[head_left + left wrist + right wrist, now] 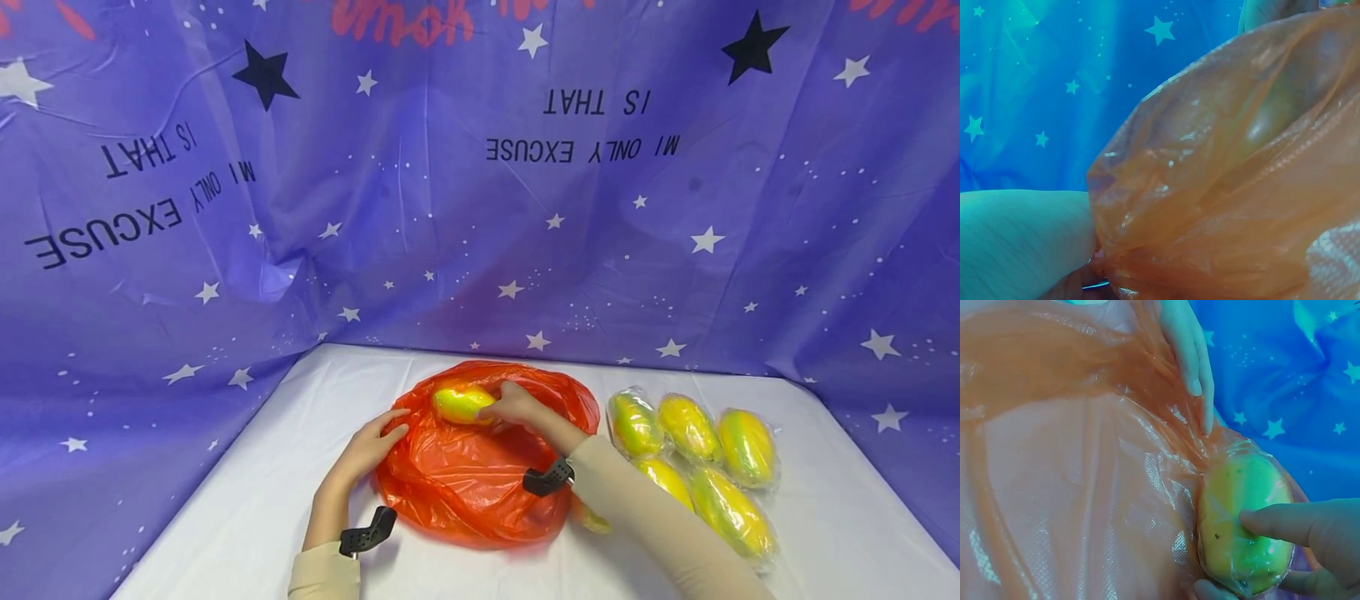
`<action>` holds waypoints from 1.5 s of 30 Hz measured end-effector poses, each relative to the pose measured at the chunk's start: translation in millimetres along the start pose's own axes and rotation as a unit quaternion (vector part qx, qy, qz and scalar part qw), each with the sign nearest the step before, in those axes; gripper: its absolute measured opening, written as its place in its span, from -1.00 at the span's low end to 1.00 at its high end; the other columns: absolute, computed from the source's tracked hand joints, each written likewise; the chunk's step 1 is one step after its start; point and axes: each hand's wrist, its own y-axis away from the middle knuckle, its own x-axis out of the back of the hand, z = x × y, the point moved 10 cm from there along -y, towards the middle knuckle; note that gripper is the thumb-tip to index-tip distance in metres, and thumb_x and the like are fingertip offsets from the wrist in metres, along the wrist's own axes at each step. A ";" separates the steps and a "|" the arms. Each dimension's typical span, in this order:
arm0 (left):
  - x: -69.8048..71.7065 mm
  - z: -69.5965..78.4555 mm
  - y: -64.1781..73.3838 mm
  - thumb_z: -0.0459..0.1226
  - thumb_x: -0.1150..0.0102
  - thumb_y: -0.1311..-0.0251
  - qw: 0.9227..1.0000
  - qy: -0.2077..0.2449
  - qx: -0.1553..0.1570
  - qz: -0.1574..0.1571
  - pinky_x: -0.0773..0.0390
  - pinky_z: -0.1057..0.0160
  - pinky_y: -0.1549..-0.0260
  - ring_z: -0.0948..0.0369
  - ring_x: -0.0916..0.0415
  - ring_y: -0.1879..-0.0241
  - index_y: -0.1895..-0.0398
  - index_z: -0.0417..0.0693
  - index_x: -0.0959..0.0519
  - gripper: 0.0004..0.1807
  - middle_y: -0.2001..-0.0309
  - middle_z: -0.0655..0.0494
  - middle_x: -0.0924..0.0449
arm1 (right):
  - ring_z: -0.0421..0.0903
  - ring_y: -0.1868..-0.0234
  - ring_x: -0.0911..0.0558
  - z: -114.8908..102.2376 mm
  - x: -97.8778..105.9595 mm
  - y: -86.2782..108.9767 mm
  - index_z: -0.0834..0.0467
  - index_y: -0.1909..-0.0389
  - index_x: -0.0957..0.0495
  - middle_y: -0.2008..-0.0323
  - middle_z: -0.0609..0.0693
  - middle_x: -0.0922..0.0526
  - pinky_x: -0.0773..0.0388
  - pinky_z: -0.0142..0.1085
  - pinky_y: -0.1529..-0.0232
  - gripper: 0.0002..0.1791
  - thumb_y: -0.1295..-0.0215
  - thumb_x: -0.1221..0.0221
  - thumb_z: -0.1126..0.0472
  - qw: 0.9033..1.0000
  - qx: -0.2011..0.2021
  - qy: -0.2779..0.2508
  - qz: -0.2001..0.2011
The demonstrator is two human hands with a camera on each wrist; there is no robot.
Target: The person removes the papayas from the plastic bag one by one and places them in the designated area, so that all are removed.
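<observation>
A red plastic bag (480, 475) lies spread on the white table with its mouth facing up. My right hand (517, 406) grips a yellow-green mango (461, 403) in clear wrap over the far part of the bag. In the right wrist view, the thumb lies across the mango (1244, 519), with other fingertips at its lower side. At the bag's left edge, my left hand (372, 446) holds the plastic between thumb and fingers. The left wrist view shows its thumb (1029, 240) against the reddish film, and a rounded shape shows dimly through it.
Several wrapped mangoes (690, 427) lie right of the bag, some partly behind my right sleeve (645, 508). One yellow piece (594, 518) peeks out between the bag and that sleeve. A purple star-printed cloth (480, 208) hangs behind the white table (840, 517).
</observation>
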 end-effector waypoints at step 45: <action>-0.3 1.3 2.0 -0.26 -0.02 -0.40 1.000 0.004 -0.006 0.006 -0.10 -0.26 -0.28 -0.24 -0.15 -0.33 -0.28 -0.21 -0.42 -0.57 -0.28 -0.27 -0.35 | -0.07 0.49 -0.55 3.0 24.7 48.6 0.28 0.19 -0.40 0.32 0.10 -0.54 -0.65 -0.09 0.25 -0.55 -0.06 -0.41 0.14 0.998 -0.006 -0.049 -0.041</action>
